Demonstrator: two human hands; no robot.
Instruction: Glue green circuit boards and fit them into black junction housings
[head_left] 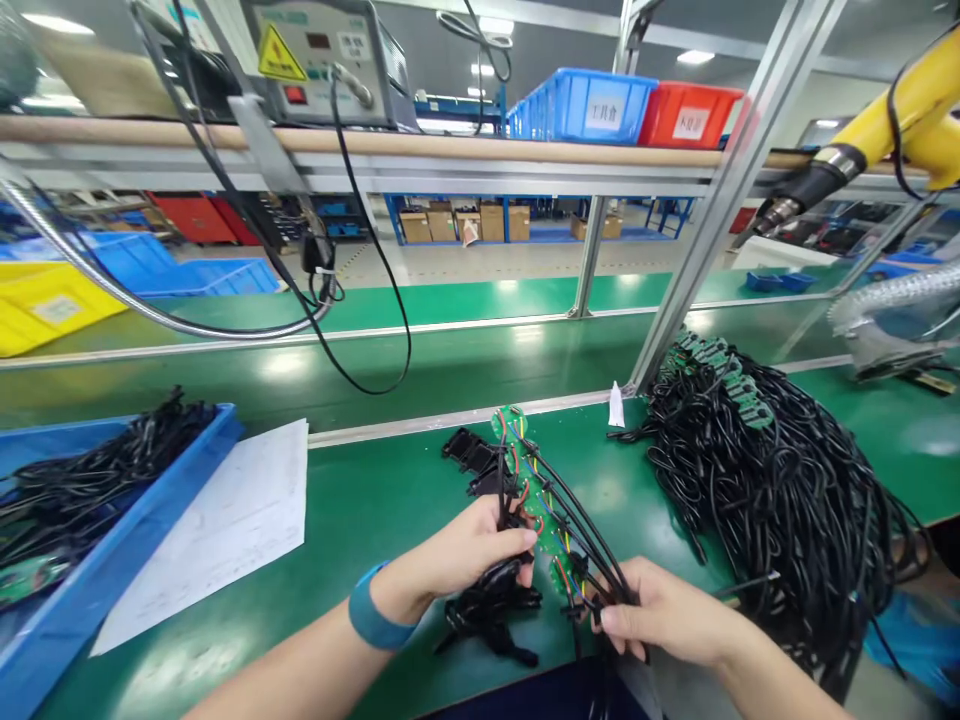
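Green circuit boards [553, 542] run in a row over the desk [375, 520]. Right of them, my right hand [652, 610] is curled snugly round their black cables [583, 520]; left of them, my left hand [472, 545], thumb over bent fingers, grips a black cord [501, 475].

1 head-worn camera looks forward and down over a green bench [375, 490], left hand [480, 548] and right hand [664, 612] close.

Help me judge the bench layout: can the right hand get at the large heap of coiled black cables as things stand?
Probably yes: the heap of coiled black cables lies beside the right hand, with no obvious obstacle between, though it would likely need to release the thin black cables it holds.
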